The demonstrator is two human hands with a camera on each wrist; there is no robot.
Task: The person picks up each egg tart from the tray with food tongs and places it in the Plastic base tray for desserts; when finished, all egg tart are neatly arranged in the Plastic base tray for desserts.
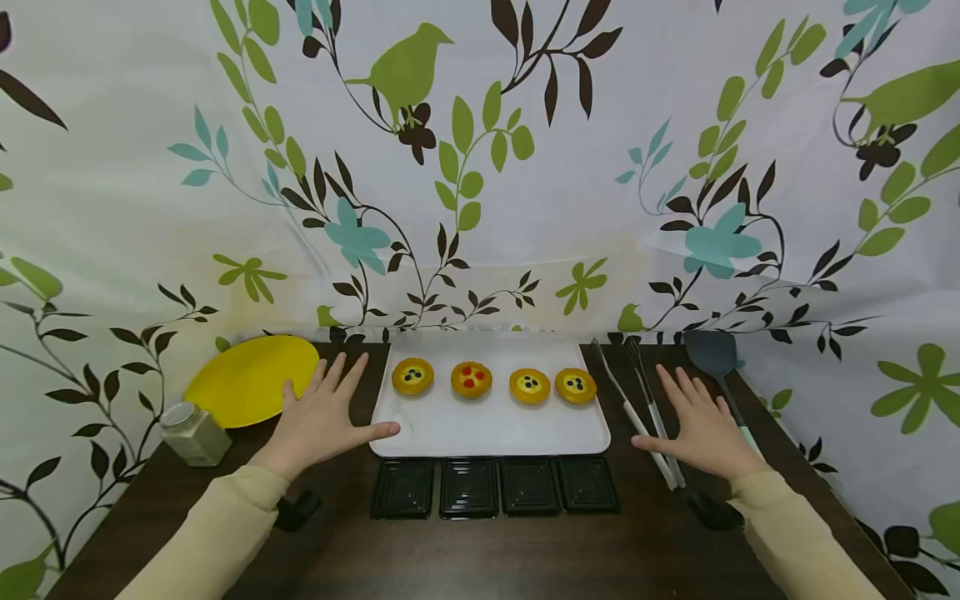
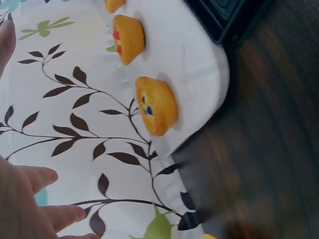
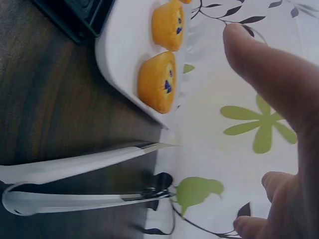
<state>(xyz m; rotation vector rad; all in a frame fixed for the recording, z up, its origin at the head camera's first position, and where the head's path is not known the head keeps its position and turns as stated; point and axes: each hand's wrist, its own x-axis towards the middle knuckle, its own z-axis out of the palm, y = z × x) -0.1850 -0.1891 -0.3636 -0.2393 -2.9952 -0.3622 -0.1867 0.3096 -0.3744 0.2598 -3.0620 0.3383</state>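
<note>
My left hand [image 1: 318, 421] is spread between a yellow plate [image 1: 247, 383] and a white tray [image 1: 487, 433], its thumb over the tray's left edge. On the tray, several small tarts stand in a row: one tart with red pieces [image 1: 471, 380], the others, such as the leftmost tart [image 1: 412, 377], with dark dots. My right hand [image 1: 701, 429], fingers apart, is over two white-handled utensils [image 1: 651, 433], whose kind is unclear, and beside a dark-headed spatula [image 1: 712, 354]. Neither hand holds anything. In the right wrist view, the utensils' handles [image 3: 75, 167] lie near the tray's corner.
Several square black dishes [image 1: 401, 489] line the tray's front edge. A jar with pale contents [image 1: 195, 435] stands at the left, by the plate. Behind the dark wooden table [image 1: 480, 558] hangs a cloth with leaves and birds [image 1: 570, 208].
</note>
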